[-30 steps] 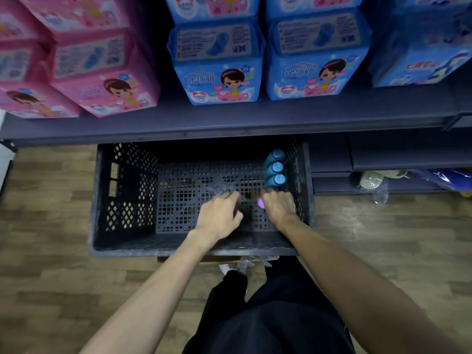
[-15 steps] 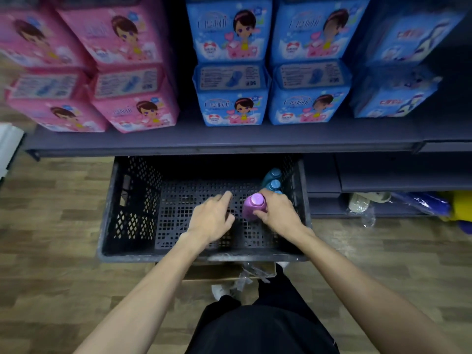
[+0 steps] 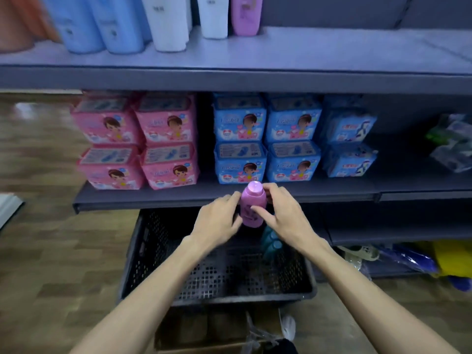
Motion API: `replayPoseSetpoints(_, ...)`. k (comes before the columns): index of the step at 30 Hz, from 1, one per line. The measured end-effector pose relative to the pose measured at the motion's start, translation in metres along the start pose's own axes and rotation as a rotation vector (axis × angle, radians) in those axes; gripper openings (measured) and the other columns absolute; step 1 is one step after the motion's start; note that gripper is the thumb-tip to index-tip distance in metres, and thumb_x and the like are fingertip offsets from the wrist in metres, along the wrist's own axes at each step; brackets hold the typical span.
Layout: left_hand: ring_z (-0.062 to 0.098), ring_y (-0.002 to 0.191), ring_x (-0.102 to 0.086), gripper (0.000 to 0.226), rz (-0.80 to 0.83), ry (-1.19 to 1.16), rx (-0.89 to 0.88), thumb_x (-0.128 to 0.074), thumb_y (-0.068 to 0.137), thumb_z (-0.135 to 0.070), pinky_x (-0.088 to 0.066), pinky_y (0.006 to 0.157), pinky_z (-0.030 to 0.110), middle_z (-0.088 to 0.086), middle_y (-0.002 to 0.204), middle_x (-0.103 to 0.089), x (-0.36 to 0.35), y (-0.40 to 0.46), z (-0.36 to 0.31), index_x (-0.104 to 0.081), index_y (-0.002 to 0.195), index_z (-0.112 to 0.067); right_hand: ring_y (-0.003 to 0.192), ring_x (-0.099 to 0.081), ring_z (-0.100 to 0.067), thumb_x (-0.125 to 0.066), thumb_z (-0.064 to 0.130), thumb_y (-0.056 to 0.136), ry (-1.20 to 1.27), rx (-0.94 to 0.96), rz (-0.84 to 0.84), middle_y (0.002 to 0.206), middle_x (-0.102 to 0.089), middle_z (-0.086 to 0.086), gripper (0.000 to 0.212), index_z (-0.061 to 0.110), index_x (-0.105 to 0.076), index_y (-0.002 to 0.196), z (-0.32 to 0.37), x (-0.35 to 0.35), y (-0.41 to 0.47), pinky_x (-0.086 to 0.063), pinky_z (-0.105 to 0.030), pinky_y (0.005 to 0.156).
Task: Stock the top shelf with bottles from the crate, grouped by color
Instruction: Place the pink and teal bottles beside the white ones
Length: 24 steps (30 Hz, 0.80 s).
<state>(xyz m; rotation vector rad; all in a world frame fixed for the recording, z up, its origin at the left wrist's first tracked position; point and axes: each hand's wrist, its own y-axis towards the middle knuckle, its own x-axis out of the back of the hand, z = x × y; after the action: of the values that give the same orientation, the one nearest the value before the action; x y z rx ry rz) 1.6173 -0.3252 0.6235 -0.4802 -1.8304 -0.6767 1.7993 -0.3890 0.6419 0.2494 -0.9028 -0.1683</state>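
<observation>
Both hands' grip on upright purple bottle [image 3: 252, 207] above dark crate [image 3: 143, 254], left hand [image 3: 217, 221], right hand [image 3: 279, 213]

Pink bottle [image 3: 252, 208]; dark perforated crate [image 3: 158, 251] holding teal bottles [image 3: 271, 241]; blue, white and pink bottles on grey top shelf [image 3: 332, 49].

top shelf [image 3: 332, 47]: blue, white, purple bottles | middle shelf [image 3: 332, 192]: pink, blue packs | floor [image 3: 51, 251]: crate [image 3: 143, 251]

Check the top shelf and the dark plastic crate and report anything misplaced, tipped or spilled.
Nothing stands out. On the grey top shelf the blue, white and purple bottles stand upright in colour groups. The teal-capped bottles sit in the dark plastic crate; both hands hold the purple bottle upright. No spill shows.
</observation>
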Motion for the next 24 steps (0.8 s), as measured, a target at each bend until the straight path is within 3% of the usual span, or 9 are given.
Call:
replayPoseSetpoints(4,0.025,0.102,-0.058,0.042,-0.104,0.028,-0.044,-0.055,0.086,-0.033,-0.048,0.069,0.039,-0.001,0.109,-0.06,0.037,0.012,-0.001,-0.045,0.125,-0.02,0.095,-0.052,-0.016,-0.065,0.037,0.089,-0.019,0.049,-0.083,0.103,-0.059,0.002,0.04,0.026,-0.048,0.124,0.026,0.022,0.014,-0.048,-0.039,0.084)
replayPoseSetpoints(9,0.024,0.085,-0.06,0.027,-0.227,0.1,-0.132,-0.055,0.083,-0.032,-0.04,0.057,0.035,-0.002,0.088,-0.059,0.075,0.024,-0.005,-0.051,0.106,-0.018,0.093,-0.054,-0.018,-0.067,0.034,0.09,-0.018,0.089,-0.16,0.1,-0.062,0.004,0.041,0.022,-0.05,0.125,0.053,0.056,0.031,-0.047,-0.04,0.083)
replayPoseSetpoints(13,0.024,0.075,-0.06,0.025,-0.305,0.159,-0.17,-0.057,0.079,-0.03,-0.044,0.051,0.035,-0.002,0.078,-0.055,0.104,0.036,-0.007,-0.052,0.1,-0.018,0.096,-0.06,-0.019,-0.067,0.033,0.09,-0.049,0.123,-0.175,0.106,-0.066,0.003,0.043,0.021,-0.049,0.128,0.072,0.084,0.05,-0.049,-0.042,0.086)
replayPoseSetpoints(24,0.026,0.077,-0.062,0.018,-0.441,0.245,-0.24,-0.06,0.08,-0.029,-0.04,0.052,0.034,-0.001,0.081,-0.059,0.185,0.079,-0.024,-0.055,0.093,-0.017,0.094,-0.064,-0.017,-0.066,0.031,0.091,-0.046,0.208,-0.222,0.107,-0.067,0.002,0.045,0.021,-0.047,0.131,0.114,0.151,0.094,-0.053,-0.041,0.085)
